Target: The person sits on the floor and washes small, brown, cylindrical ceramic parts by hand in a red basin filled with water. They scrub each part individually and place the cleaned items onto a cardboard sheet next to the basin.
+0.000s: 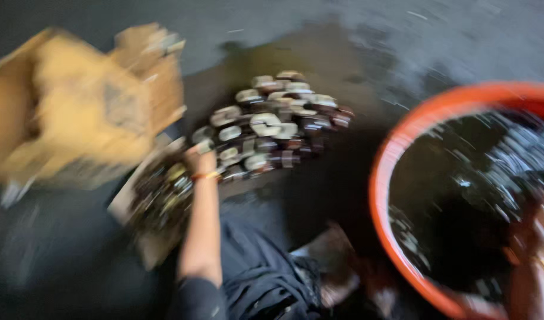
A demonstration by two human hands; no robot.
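The picture is heavily blurred by motion. My left hand (200,157) reaches forward to the near edge of a pile of small dark-and-cream metal parts (272,121) lying on the dark floor; its fingers seem closed on one pale part, though the blur hides the grip. A thin bracelet circles that wrist. My right hand (536,237) is at the right edge, down inside a large orange tub (396,127) full of dark shiny parts, and what it holds is not clear.
A brown cardboard box (76,106) stands at the left. A flat piece of cardboard (153,207) carrying more dark parts lies beside my left arm. My dark-clothed lap (260,266) and a foot (334,266) fill the bottom centre.
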